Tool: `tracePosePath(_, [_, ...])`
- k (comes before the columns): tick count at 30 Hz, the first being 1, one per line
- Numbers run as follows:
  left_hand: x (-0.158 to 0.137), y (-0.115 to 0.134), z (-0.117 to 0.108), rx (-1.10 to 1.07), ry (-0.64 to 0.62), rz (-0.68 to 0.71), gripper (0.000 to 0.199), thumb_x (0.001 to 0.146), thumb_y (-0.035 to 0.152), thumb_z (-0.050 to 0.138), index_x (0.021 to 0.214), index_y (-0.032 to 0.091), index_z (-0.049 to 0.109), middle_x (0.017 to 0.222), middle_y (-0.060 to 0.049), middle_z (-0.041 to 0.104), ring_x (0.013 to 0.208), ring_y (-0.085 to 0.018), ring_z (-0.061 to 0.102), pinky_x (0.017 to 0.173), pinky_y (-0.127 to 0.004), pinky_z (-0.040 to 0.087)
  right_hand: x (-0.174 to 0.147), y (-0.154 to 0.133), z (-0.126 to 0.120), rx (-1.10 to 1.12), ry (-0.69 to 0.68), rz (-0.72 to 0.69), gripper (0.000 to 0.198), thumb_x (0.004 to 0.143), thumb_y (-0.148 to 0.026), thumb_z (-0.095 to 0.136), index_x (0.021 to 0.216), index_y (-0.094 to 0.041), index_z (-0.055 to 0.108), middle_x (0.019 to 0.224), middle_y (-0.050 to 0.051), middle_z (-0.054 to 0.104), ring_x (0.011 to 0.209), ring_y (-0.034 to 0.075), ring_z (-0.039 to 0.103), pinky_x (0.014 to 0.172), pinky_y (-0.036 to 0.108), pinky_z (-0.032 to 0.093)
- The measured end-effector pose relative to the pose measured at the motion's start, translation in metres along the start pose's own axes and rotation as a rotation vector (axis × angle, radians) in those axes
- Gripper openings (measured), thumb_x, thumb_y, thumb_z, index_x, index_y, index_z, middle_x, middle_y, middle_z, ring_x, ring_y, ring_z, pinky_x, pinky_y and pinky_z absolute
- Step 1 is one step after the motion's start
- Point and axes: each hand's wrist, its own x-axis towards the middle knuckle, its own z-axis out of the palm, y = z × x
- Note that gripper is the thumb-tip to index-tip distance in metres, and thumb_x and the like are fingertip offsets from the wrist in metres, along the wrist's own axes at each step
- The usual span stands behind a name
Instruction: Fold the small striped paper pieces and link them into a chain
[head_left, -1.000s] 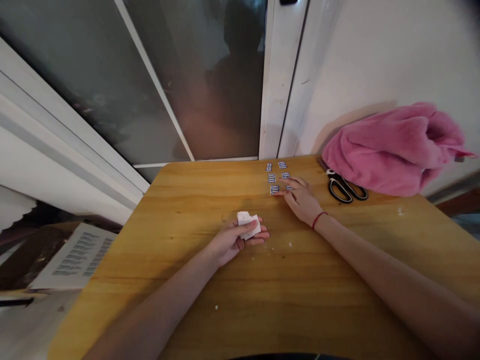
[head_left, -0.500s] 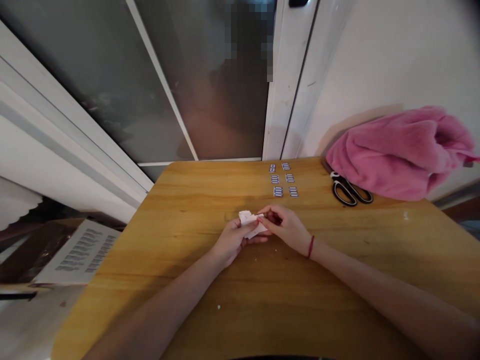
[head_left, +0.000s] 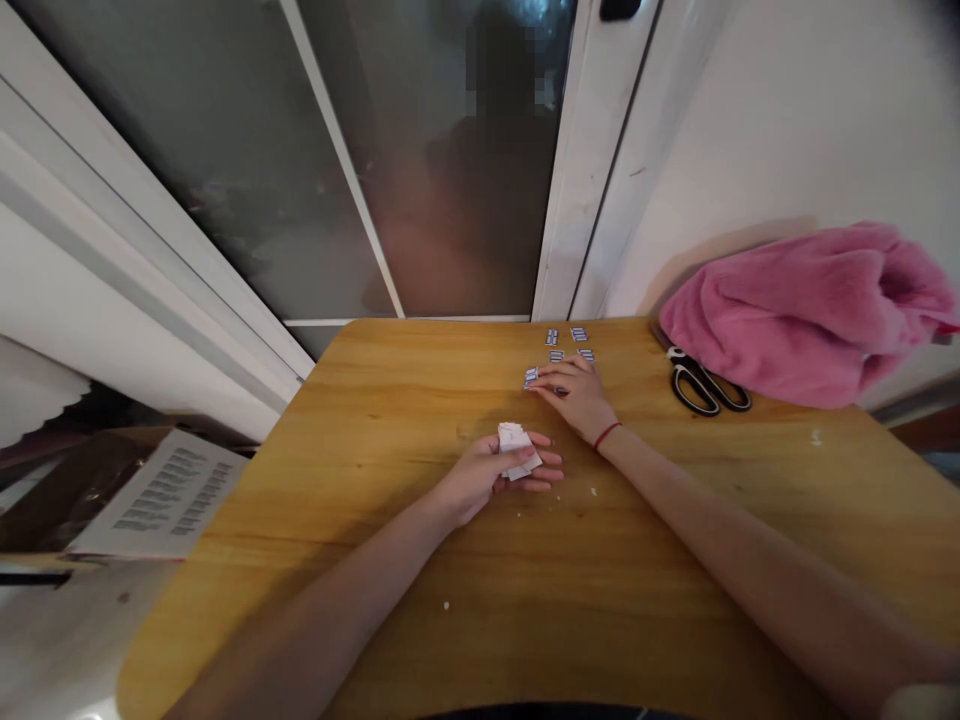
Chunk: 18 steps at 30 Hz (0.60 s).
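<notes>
My left hand (head_left: 480, 475) holds a stack of small white paper cards (head_left: 516, 452), blank side up, with the thumb pressed on top and the fingers spread beneath. Ahead of it, my right hand (head_left: 577, 395) reaches over the table and pinches one small blue-and-white printed card (head_left: 531, 378) between thumb and fingers. Like cards lie in rows at the back: a far left card (head_left: 552, 337), a far right card (head_left: 578, 334), and two more just behind the right hand. The nearest row is mostly hidden under that hand.
Black-handled scissors (head_left: 709, 385) lie to the right, partly under a pink fluffy cloth (head_left: 810, 310). A wooden table (head_left: 360, 620) carries tiny white scraps. Behind it stands a glass-panelled door (head_left: 450, 230). At the lower left is a cardboard box (head_left: 161, 495).
My right hand has left the stack and moved forward with a card, its printed side now showing, covering the nearest row. My left hand keeps the stack, its fingers more spread.
</notes>
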Motion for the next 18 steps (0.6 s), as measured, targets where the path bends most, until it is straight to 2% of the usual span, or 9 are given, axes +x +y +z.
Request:
tracePosePath(4, [0.0, 0.0, 0.0, -0.007, 0.005, -0.002, 0.029, 0.076, 0.027, 0.062, 0.101, 0.011, 0.059, 0.099, -0.015, 0.066, 0.087, -0.024, 0.065, 0.081, -0.037, 0.049, -0.001, 0.0, 0.003, -0.165, -0.085, 0.04, 0.015, 0.08, -0.035, 0.058, 0.08, -0.03, 0.072, 0.107, 0.002, 0.059, 0.103, 0.026, 0.038, 0.09, 0.045, 0.029])
tracePosePath(8, [0.0, 0.002, 0.0, -0.035, 0.007, 0.011, 0.027, 0.079, 0.024, 0.059, 0.102, 0.011, 0.059, 0.103, -0.015, 0.065, 0.093, -0.025, 0.064, 0.082, -0.037, 0.049, -0.002, -0.001, 0.0, -0.155, -0.104, 0.078, 0.019, 0.083, -0.031, 0.053, 0.083, -0.032, 0.072, 0.121, 0.002, 0.05, 0.109, 0.027, 0.033, 0.092, 0.046, 0.028])
tracePosePath(10, [-0.001, 0.003, 0.0, -0.062, 0.003, 0.017, 0.026, 0.08, 0.023, 0.057, 0.103, 0.011, 0.059, 0.108, -0.016, 0.063, 0.099, -0.026, 0.061, 0.083, -0.037, 0.049, -0.003, -0.003, -0.004, -0.13, -0.078, 0.028, 0.023, 0.083, -0.024, 0.05, 0.086, -0.03, 0.071, 0.122, 0.003, 0.048, 0.109, 0.027, 0.034, 0.093, 0.045, 0.029])
tracePosePath(14, [0.001, 0.003, -0.001, -0.127, 0.062, 0.099, 0.024, 0.08, 0.021, 0.056, 0.102, 0.012, 0.062, 0.118, -0.013, 0.058, 0.105, -0.027, 0.058, 0.089, -0.038, 0.047, -0.012, -0.018, -0.015, 0.103, 0.081, -0.073, 0.03, 0.083, -0.014, 0.04, 0.096, -0.02, 0.066, 0.102, 0.009, 0.053, 0.097, 0.019, 0.046, 0.088, 0.035, 0.038])
tracePosePath(18, [0.002, 0.002, -0.001, -0.156, 0.136, 0.194, 0.027, 0.079, 0.021, 0.058, 0.105, 0.015, 0.063, 0.121, -0.01, 0.057, 0.112, -0.023, 0.052, 0.097, -0.037, 0.04, -0.037, -0.046, -0.021, 0.45, 0.123, 0.154, 0.021, 0.085, -0.02, 0.04, 0.097, -0.018, 0.057, 0.089, 0.007, 0.053, 0.077, 0.016, 0.051, 0.071, 0.03, 0.044])
